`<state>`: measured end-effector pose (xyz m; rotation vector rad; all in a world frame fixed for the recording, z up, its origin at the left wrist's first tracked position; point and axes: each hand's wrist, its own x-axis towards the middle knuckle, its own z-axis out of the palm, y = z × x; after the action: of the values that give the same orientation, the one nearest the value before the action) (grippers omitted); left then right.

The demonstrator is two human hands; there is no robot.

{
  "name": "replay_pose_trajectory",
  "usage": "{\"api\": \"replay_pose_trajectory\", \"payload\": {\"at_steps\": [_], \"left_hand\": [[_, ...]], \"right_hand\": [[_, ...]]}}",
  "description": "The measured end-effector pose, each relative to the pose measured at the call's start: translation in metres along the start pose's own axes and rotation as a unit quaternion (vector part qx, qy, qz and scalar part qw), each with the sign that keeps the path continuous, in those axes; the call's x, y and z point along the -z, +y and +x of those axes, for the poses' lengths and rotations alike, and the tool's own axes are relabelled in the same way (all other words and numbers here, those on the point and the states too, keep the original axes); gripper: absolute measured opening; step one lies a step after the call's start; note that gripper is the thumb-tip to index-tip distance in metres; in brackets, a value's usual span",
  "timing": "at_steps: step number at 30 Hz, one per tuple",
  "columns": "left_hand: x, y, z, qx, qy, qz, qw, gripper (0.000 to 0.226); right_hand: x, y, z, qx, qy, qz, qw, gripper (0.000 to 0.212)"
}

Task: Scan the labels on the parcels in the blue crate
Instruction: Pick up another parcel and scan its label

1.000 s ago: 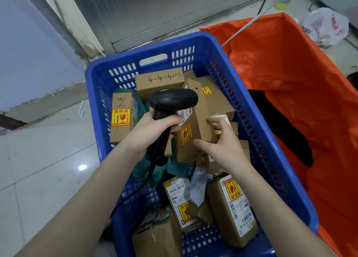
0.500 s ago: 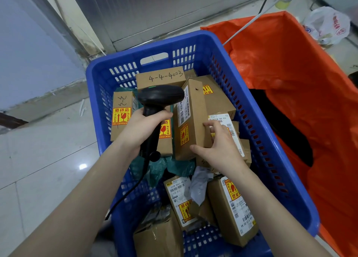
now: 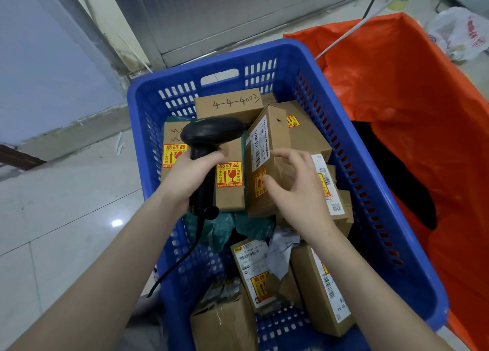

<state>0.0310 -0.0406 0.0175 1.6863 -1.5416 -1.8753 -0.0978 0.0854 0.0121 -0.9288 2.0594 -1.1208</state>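
Note:
A blue crate [image 3: 375, 181] on the floor holds several brown cardboard parcels with white barcode labels and yellow-red fragile stickers. My left hand [image 3: 189, 177] is shut on the handle of a black barcode scanner [image 3: 211, 133], its head over the crate's left middle. A tall parcel [image 3: 267, 149] stands on edge in the centre, its white label facing the scanner. My right hand [image 3: 296, 192] hovers just beside that parcel with fingers spread, holding nothing. A parcel marked 4-4-4003 [image 3: 229, 104] lies at the back.
An orange sack [image 3: 412, 107] stands open against the crate's right side. A white plastic bag [image 3: 460, 33] lies at the far right. The scanner's black cable [image 3: 182, 258] trails over the crate's left wall. Tiled floor is at the left, a metal wall behind.
My right hand has let go of the tall parcel, which now stands in the crate. The scanner has moved left and slightly back from it.

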Motion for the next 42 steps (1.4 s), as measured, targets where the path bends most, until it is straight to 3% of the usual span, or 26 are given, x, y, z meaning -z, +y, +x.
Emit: {"api": "replay_pose_trajectory", "payload": {"at_steps": [5, 8, 11, 15, 19, 28, 32, 39, 42], "left_hand": [[0.006, -0.007, 0.000, 0.023, 0.000, -0.012, 1.000, 0.051], [0.011, -0.013, 0.001, 0.031, -0.006, -0.025, 0.999, 0.046], [0.013, -0.016, 0.003, 0.041, -0.004, -0.038, 0.998, 0.035], [0.010, -0.017, 0.003, 0.049, -0.017, -0.038, 0.998, 0.056], [0.008, -0.018, 0.002, 0.050, -0.036, -0.035, 0.997, 0.059], [0.005, -0.002, -0.003, 0.012, -0.034, -0.012, 0.999, 0.044], [0.001, 0.011, -0.010, -0.034, -0.038, 0.024, 0.998, 0.013], [-0.010, 0.019, -0.019, -0.103, -0.056, 0.022, 0.993, 0.020], [-0.014, 0.022, -0.021, -0.121, -0.067, 0.013, 0.990, 0.017]], "right_hand": [[-0.018, -0.006, -0.001, 0.022, -0.048, 0.001, 0.999, 0.041], [-0.027, -0.009, -0.001, 0.013, -0.074, 0.011, 0.997, 0.047], [-0.035, -0.007, -0.001, -0.023, -0.115, 0.021, 0.993, 0.054], [-0.043, -0.001, -0.004, -0.095, -0.174, 0.052, 0.979, 0.064], [-0.051, 0.003, -0.004, -0.153, -0.194, 0.102, 0.964, 0.069], [-0.043, -0.004, -0.003, -0.148, -0.145, 0.111, 0.972, 0.070], [-0.034, -0.008, -0.001, -0.139, -0.110, 0.145, 0.973, 0.058], [-0.020, -0.011, 0.002, -0.123, -0.034, 0.136, 0.982, 0.066], [-0.010, -0.011, 0.006, -0.123, -0.017, 0.144, 0.982, 0.051]]}}
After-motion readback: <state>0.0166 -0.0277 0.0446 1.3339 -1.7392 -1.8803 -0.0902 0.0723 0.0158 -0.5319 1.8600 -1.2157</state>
